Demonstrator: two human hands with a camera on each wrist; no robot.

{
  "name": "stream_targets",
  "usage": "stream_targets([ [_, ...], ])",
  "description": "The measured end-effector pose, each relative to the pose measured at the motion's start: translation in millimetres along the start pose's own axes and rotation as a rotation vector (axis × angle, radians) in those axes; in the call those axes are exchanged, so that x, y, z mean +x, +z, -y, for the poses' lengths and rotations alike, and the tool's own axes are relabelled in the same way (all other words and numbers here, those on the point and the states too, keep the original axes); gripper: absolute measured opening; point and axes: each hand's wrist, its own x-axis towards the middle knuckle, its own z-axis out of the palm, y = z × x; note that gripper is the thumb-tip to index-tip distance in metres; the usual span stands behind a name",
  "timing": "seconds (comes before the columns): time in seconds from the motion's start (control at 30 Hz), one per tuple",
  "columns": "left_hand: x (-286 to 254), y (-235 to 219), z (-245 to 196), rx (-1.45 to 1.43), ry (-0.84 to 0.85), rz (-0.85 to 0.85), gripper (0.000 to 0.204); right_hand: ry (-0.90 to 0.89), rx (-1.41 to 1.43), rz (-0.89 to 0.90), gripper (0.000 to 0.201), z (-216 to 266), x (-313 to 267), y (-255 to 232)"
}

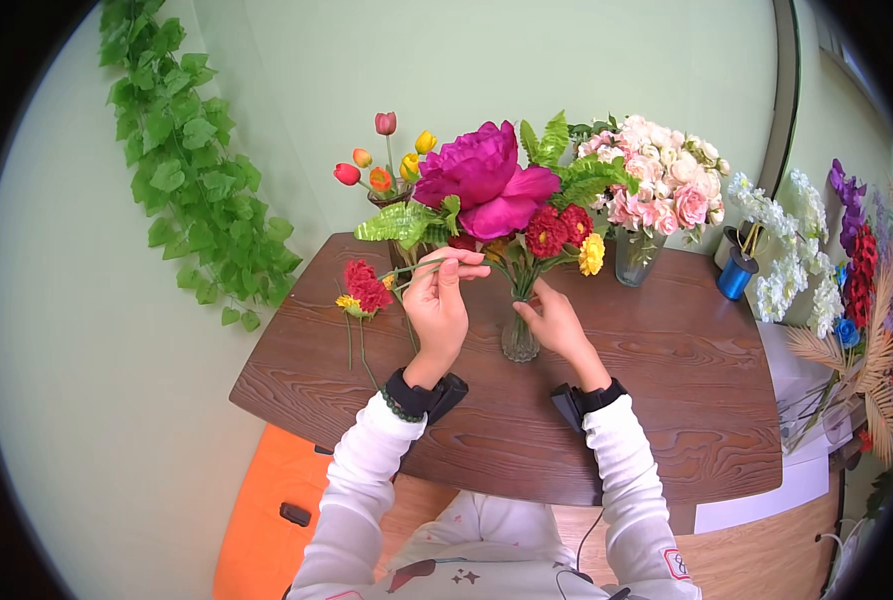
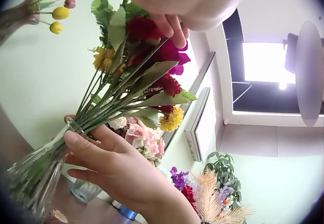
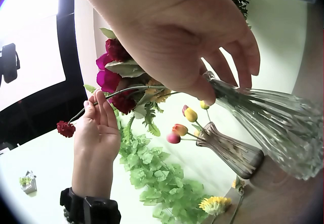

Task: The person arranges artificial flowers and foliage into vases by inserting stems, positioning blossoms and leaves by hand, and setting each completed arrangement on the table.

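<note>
My left hand (image 1: pixel 438 312) pinches the thin green stem of a red flower (image 3: pixel 66 128) between thumb and fingers. That stem slants across toward the bouquet, its bloom out to the left. Thumb and fingers of my right hand (image 1: pixel 560 326) hold the neck of a clear ribbed glass vase (image 1: pixel 519 342), which stands upright on the table. From it rises a bouquet with a big magenta peony (image 1: pixel 486 180), dark red blooms (image 1: pixel 546 232), a yellow flower (image 1: pixel 591 254) and green leaves. The left fingertips are partly hidden in the left wrist view.
Yellow flowers (image 3: pixel 215 204) lie on the dark wooden table (image 1: pixel 656 380) at the left. Behind are a vase of tulips (image 3: pixel 230 150) and a glass vase of pink roses (image 1: pixel 638 258). A blue ribbon spool (image 1: pixel 736 275) sits at the right edge, near more flowers.
</note>
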Motion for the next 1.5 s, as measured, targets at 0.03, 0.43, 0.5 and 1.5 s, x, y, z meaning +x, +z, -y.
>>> stream_targets([
  [0.03,0,0,1,0.003,0.011,0.006,0.022,0.001,0.0,0.0,0.035,0,0,0],
  [0.43,-8,-4,18,0.03,0.074,0.127,0.017,0.011,0.009,0.006,0.039,0,0,0],
  [0.5,-13,-4,23,0.036,0.051,0.122,0.019,0.01,0.025,0.001,0.039,0,0,0],
  [1.5,-44,8,80,-0.152,-0.561,-0.009,0.03,-0.036,0.037,-0.004,0.042,-4,0,0],
])
